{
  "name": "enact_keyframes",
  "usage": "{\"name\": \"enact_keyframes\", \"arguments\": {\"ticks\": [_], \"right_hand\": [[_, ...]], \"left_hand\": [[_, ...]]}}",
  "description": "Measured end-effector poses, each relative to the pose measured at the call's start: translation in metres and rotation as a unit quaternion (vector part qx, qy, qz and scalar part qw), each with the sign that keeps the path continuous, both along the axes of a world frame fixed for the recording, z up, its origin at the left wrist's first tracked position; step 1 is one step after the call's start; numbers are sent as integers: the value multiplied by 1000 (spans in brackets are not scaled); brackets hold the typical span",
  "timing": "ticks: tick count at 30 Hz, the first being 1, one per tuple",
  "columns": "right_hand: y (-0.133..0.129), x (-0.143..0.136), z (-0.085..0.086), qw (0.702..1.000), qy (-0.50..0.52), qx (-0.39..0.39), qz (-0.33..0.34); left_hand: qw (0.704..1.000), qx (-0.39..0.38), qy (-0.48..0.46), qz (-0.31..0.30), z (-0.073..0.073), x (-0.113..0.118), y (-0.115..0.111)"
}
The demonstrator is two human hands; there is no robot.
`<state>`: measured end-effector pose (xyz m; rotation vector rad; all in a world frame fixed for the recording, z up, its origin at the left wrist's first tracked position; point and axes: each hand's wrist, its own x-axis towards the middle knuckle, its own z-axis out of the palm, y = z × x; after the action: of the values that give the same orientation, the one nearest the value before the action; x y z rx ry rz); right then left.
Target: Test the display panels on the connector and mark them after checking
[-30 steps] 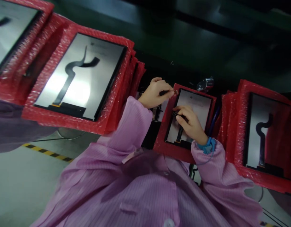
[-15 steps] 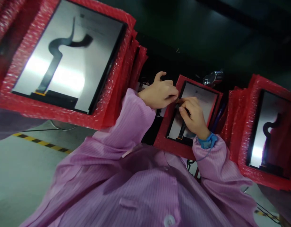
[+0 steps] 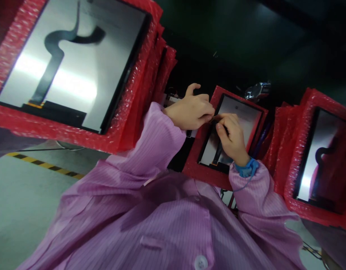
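In front of me an LCD panel with a silver back (image 3: 247, 112) lies on a red foam sheet (image 3: 193, 170). A black flex cable (image 3: 217, 153) runs up from the panel's lower edge and passes under my right hand (image 3: 232, 137). That hand, with a blue wrist strap, is closed in a pinch at the cable's upper end. Fingertips of my left hand (image 3: 191, 111) are also pinched, meeting the right fingertips over the panel's left edge; its index or another finger sticks up. What lies between the left fingertips is too small to make out.
A stack of red bubble-wrap sheets (image 3: 133, 127) at left bears a larger-looking LCD panel (image 3: 111, 75) with a curved flex cable. Another red stack (image 3: 291, 176) with a panel (image 3: 307, 165) stands at right. A shiny clear object (image 3: 257, 91) lies behind the middle panel.
The view has shifted slightly, so the left stack appears further left and higher. Both hands keep nearly the same pinched pose over the middle panel.
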<state>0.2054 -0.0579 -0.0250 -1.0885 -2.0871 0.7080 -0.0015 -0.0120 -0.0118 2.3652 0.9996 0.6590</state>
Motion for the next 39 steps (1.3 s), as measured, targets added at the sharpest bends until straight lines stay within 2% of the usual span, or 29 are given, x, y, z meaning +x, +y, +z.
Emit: {"name": "enact_keyframes", "arguments": {"ticks": [8,12,23,31,39], "right_hand": [[0,-1,0,1000,-20,13,-5],[0,-1,-1,1000,-15,11,-5],[2,4,0,999,-6,-24,24],[0,6,0,999,-6,-25,37],[-1,3,1,999,-1,-15,43]], "left_hand": [[998,-9,-54,10,-4,1,0],[999,-10,-47,9,-5,4,-1],[998,-44,-31,-9,4,0,0],[995,-64,-70,-12,6,-2,0],[996,-72,-41,-26,9,-3,0]]}}
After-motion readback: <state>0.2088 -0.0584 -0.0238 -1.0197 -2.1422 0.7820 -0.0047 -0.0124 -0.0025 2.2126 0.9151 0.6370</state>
